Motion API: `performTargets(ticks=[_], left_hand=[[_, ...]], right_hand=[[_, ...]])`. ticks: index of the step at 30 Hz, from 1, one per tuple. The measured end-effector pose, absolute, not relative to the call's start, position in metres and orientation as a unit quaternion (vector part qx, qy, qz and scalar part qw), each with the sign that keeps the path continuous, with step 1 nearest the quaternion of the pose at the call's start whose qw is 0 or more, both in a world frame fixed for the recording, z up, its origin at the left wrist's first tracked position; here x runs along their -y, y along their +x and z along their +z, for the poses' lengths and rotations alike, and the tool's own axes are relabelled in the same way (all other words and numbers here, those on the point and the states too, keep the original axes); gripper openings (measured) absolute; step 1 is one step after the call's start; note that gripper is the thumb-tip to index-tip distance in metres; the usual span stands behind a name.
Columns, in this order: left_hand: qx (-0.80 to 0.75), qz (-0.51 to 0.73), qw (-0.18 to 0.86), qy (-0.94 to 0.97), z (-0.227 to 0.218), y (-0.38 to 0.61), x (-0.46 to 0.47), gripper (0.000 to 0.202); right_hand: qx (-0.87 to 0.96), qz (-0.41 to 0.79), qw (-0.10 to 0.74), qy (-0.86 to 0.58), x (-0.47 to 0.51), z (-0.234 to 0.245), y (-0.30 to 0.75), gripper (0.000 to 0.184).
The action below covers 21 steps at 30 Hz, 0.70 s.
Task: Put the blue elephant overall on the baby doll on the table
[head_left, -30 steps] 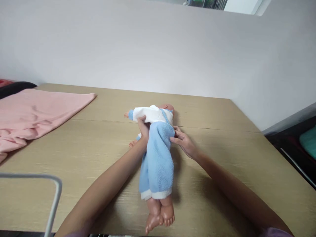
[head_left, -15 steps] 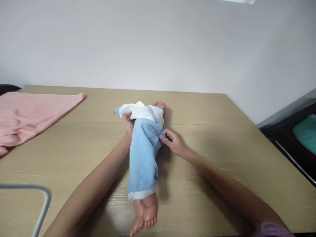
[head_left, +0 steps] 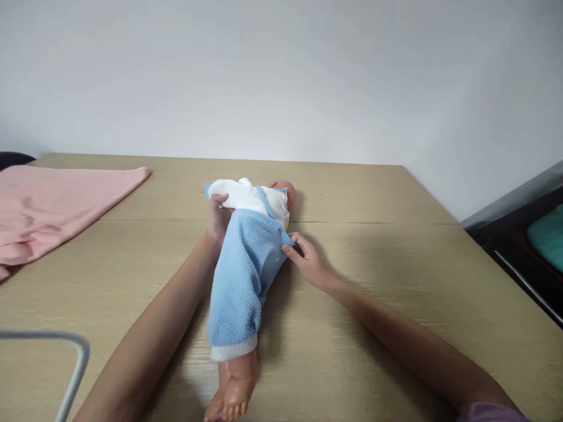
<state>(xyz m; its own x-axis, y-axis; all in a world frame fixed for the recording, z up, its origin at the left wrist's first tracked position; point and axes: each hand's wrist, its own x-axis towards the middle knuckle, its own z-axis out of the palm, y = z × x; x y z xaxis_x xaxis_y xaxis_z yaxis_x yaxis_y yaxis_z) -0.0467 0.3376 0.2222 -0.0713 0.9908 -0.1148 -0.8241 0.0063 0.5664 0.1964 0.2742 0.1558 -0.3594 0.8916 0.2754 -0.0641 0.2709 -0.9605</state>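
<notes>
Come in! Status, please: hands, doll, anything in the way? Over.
Left hand holding doll at white top. Right hand pinching blue pants at waist. Doll lying, feet nearest camera. Pink cloth apart, off left.

Nubby fleece trousers (head_left: 235,281), smooth plastic-looking doll foot (head_left: 235,395), wood-look table (head_left: 373,281)

The left hand (head_left: 220,217) holds the doll (head_left: 251,199). The right hand (head_left: 309,261) pinches its blue fleecy trousers (head_left: 240,275) at the waist.
</notes>
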Motion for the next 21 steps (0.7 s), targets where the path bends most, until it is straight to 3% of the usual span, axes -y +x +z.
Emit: performTargets(ticks=[12,21], left_hand=[[-0.244,0.637,0.706,0.19,0.199,-0.07,-0.339,0.062],[-0.26,0.645,0.696,0.18,0.176,-0.089,-0.353,0.052]], right_hand=[[0.599,0.569,0.463,-0.32,-0.281,0.15,0.191,0.057],[0.614,0.588,0.435,-0.298,-0.281,0.153,0.192,0.053]])
